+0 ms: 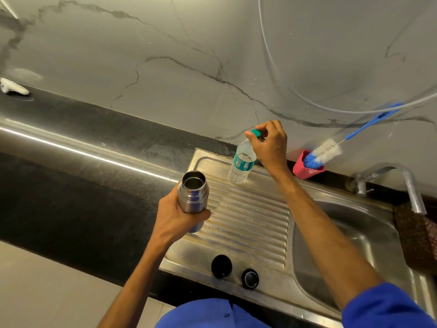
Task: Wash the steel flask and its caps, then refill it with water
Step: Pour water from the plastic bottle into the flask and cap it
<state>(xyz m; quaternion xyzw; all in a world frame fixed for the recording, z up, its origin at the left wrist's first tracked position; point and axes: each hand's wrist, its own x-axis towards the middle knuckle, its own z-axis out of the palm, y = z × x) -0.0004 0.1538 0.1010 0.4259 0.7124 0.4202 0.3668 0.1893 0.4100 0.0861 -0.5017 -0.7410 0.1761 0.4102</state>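
The left hand (176,215) grips the smooth, probably wet-slick steel flask (192,194) mid-body, while the right hand (266,144) pinches the light, crushable water bottle's (242,163) teal cap (256,133).

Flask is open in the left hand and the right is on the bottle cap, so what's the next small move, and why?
Probably twist the teal cap off. The right hand pinches it while the water bottle stands capped on the drainboard. The left hand holds the steel flask with its mouth open, and both black caps lie near the front edge, so it looks ready for pouring.
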